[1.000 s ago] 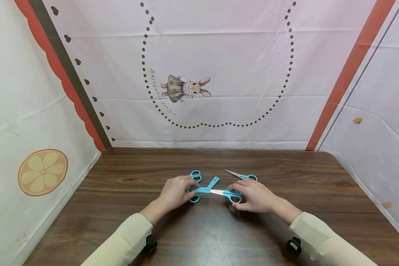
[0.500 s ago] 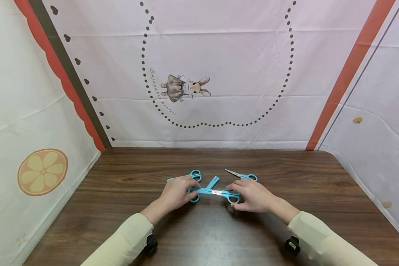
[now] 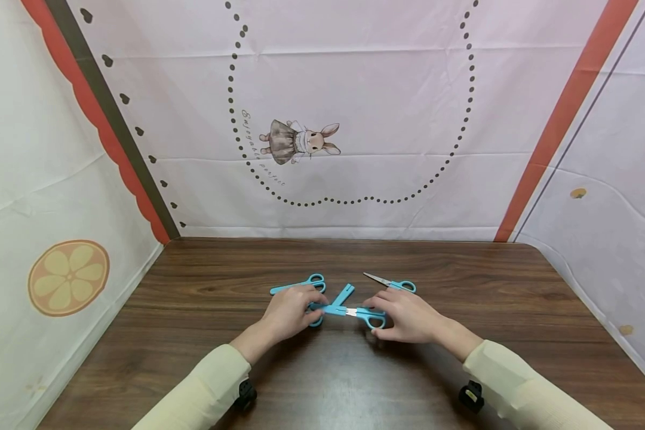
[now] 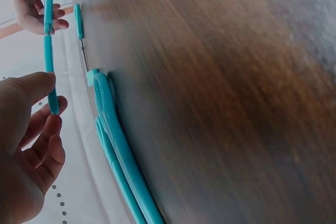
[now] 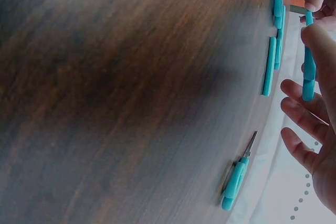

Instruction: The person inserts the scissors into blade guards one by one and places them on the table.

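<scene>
In the head view my left hand (image 3: 289,312) pinches a light blue blade cover (image 3: 335,310) between thumb and fingertips, raised over the table. My right hand (image 3: 407,315) grips scissors (image 3: 375,318) by their blue handles. Their blades point left into the cover's end, with a short strip of metal showing between cover and handles. The left wrist view shows cover and handles (image 4: 49,11) nearly in line. Beyond my left hand lie covered scissors (image 3: 314,282); another blue handle loop (image 3: 315,322) shows under the fingers, the rest hidden.
A loose blue blade cover (image 3: 344,294) lies on the wooden table (image 3: 328,382) between the hands. Uncovered scissors (image 3: 403,285) rest behind my right hand, blades pointing left. Printed cloth (image 3: 387,119) hangs around the table's back and sides.
My right hand has shifted slightly left with the scissors, and the cover slightly right. More of the blades is now inside the cover. The things on the table have stayed put.
</scene>
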A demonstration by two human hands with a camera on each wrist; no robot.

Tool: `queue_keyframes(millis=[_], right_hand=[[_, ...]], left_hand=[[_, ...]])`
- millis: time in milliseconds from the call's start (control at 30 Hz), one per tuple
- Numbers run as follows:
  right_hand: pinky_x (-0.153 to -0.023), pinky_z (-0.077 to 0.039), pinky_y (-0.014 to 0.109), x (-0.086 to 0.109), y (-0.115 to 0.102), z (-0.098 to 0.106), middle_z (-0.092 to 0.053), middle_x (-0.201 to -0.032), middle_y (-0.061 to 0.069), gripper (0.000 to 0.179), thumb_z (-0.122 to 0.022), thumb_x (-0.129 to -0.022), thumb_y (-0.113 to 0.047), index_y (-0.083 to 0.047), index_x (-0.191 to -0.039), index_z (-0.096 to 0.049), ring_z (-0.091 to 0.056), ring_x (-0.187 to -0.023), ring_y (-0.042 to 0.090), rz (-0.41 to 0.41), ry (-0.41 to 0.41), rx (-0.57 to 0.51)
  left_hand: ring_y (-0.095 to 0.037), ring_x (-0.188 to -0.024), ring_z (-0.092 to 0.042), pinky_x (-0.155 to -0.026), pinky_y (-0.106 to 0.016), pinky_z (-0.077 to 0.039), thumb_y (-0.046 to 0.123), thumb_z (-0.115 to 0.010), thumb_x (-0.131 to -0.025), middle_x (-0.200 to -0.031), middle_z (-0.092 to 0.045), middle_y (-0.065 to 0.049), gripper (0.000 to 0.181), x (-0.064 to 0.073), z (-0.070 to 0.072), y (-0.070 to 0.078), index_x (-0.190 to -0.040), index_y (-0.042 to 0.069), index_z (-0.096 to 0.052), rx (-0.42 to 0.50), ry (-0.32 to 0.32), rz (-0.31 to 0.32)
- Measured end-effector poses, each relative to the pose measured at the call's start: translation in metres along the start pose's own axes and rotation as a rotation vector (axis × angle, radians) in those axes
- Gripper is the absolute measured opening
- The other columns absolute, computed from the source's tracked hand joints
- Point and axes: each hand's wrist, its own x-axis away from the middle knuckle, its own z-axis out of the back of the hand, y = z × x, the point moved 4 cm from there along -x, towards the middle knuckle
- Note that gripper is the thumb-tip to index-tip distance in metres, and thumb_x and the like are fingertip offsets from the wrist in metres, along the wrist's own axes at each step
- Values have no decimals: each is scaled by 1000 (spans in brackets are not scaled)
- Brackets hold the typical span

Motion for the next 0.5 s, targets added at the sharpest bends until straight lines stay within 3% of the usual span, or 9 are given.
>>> queue_keyframes(millis=[200, 500], right_hand=[[-69, -40, 25, 0, 0, 0, -55, -89, -13, 40, -69, -75, -38, -21, -110, -61, -42, -76, 3, 1, 0, 3], [-72, -42, 28, 1, 0, -1, -56, -91, -12, 41, -70, -75, -37, -21, -112, -61, -43, -77, 3, 0, 0, -4]], left_hand=[[0, -66, -51, -55, -16, -40, 27, -70, -82, -96, -66, 10, 20, 1, -1, -1, -101, 23, -69, 2, -23, 3], [-1, -61, -44, -51, -17, -36, 27, -69, -83, -89, -63, 5, 16, 3, 1, 0, -98, 23, -71, 14, -49, -13]])
